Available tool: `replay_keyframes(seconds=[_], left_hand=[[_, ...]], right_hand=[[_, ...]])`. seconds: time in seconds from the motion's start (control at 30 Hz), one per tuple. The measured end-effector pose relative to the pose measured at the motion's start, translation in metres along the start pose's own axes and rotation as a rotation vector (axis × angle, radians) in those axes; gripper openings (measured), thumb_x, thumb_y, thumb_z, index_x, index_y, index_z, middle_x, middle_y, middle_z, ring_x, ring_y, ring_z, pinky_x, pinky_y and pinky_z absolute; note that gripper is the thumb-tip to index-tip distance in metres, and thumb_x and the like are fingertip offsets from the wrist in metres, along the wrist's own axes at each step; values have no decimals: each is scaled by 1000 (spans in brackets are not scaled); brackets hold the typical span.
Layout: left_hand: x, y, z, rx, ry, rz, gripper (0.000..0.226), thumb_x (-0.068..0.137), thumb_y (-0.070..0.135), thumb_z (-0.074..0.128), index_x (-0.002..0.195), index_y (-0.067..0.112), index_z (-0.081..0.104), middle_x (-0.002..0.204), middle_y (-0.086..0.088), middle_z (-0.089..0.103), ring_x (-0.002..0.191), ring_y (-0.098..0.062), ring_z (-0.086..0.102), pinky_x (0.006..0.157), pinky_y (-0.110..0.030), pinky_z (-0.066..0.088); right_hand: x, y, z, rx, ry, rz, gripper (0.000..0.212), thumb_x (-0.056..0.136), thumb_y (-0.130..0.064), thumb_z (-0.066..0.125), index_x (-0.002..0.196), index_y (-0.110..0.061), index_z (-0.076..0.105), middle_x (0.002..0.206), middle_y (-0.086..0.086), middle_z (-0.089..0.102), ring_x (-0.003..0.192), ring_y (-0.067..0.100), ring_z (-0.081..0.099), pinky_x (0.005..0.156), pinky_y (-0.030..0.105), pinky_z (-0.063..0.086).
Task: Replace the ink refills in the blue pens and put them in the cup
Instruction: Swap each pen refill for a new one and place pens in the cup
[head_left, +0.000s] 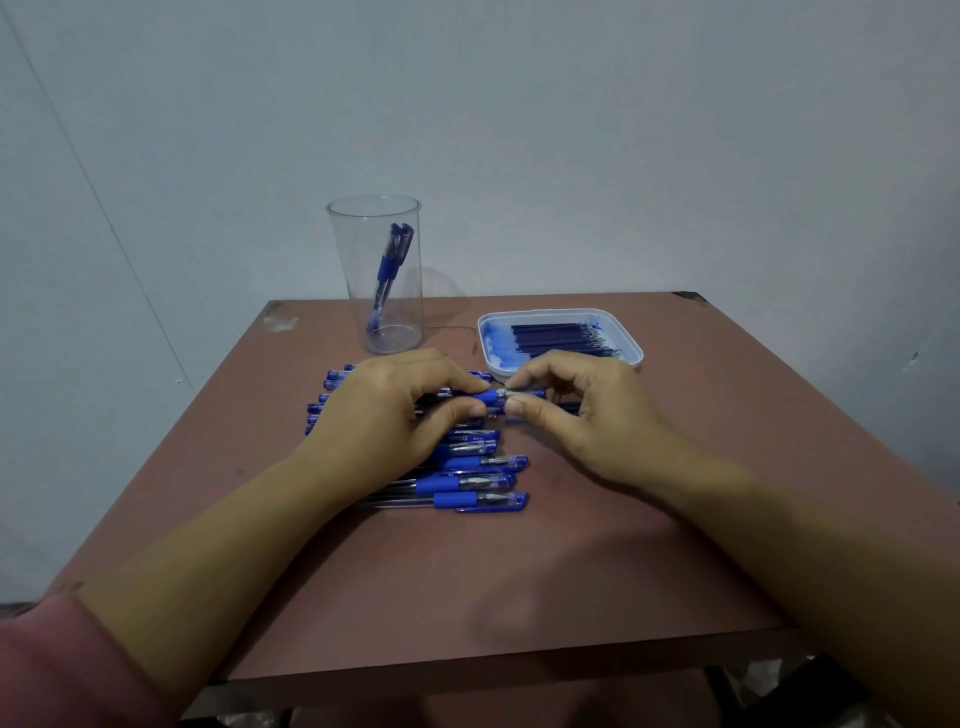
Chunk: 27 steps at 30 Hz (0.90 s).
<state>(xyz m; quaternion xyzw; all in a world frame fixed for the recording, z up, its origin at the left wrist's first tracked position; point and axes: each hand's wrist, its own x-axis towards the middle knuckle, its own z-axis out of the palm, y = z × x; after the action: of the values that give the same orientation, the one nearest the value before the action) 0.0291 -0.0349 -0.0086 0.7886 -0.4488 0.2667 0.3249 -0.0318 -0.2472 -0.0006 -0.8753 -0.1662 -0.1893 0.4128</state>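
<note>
Gripping a pen in our left hand, we pinch its tip end with our right hand, probably to twist it open

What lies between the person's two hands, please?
In the head view, one blue pen spans the gap: the left hand grips its barrel, the right hand pinches its tip end, over the row of pens.

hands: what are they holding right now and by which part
One blue pen: the left hand grips it at its blue rubber grip, and the right hand pinches its tip end.
</note>
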Motion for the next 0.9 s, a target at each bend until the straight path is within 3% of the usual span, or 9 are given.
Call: replay_keyframes(seconds=[0.13, 0.2, 0.3, 0.37, 0.53, 0.63, 0.77, 0.9], left_hand=[[6, 0, -7, -60, 74, -74, 22, 87, 36, 66, 104, 23, 73, 89, 23, 63, 80, 6, 60, 72, -6, 44], [10, -8, -17, -48, 115, -126, 27, 89, 41, 60, 106, 24, 71, 93, 18, 63, 82, 2, 60, 70, -8, 45], [20, -32, -37, 40, 238, -247, 27, 91, 38, 59, 112, 24, 68, 106, 9, 59, 83, -4, 58, 72, -9, 47], [31, -51, -50, 139, 282, -319, 29, 92, 29, 64, 120, 19, 66, 114, 3, 56, 95, -8, 55, 78, -17, 49], [51, -92, -68, 316, 138, -327, 60, 88, 32, 71, 143, 22, 47, 147, -7, 41, 130, -22, 45, 103, -39, 46], [54, -102, -64, 302, 67, -317, 71, 84, 35, 75, 146, 25, 42, 152, -5, 37, 134, -22, 42, 109, -43, 42], [53, -106, -52, 145, 115, -323, 80, 75, 38, 82, 143, 24, 43, 150, -3, 40, 134, -18, 44, 106, -37, 44], [56, -108, -46, 1, 131, -371, 85, 68, 35, 88, 139, 27, 42, 154, 3, 36, 133, -16, 45, 102, -26, 42]], right_hand=[[14, -15, 0, 442, -8, 180, 9, 88, -10, 66, 94, -17, 64, 86, 4, 70, 79, 19, 69, 73, 30, 59], [30, -19, -3, 549, 1, 212, 9, 89, -6, 64, 93, -14, 63, 85, 6, 69, 75, 14, 69, 69, 23, 57], [58, -26, -8, 520, 103, 141, 12, 90, -6, 63, 92, -17, 63, 78, 1, 67, 69, 6, 65, 69, 18, 53], [76, -31, -9, 513, 191, 103, 13, 91, -5, 63, 93, -18, 62, 78, 1, 64, 69, 7, 63, 70, 18, 53], [118, -34, -9, 490, 390, 28, 16, 95, -5, 57, 99, -21, 57, 85, 2, 60, 71, 8, 59, 76, 23, 53], [136, -33, -9, 477, 522, -19, 17, 96, -9, 55, 106, -21, 48, 88, 10, 60, 75, 15, 57, 76, 26, 51], [155, -30, -4, 444, 613, -53, 27, 95, -10, 56, 110, -17, 35, 84, 6, 60, 69, 10, 55, 67, 17, 46], [171, -27, 6, 319, 545, -102, 27, 93, -11, 60, 107, -18, 39, 86, 3, 65, 65, -1, 55, 67, 12, 44]])
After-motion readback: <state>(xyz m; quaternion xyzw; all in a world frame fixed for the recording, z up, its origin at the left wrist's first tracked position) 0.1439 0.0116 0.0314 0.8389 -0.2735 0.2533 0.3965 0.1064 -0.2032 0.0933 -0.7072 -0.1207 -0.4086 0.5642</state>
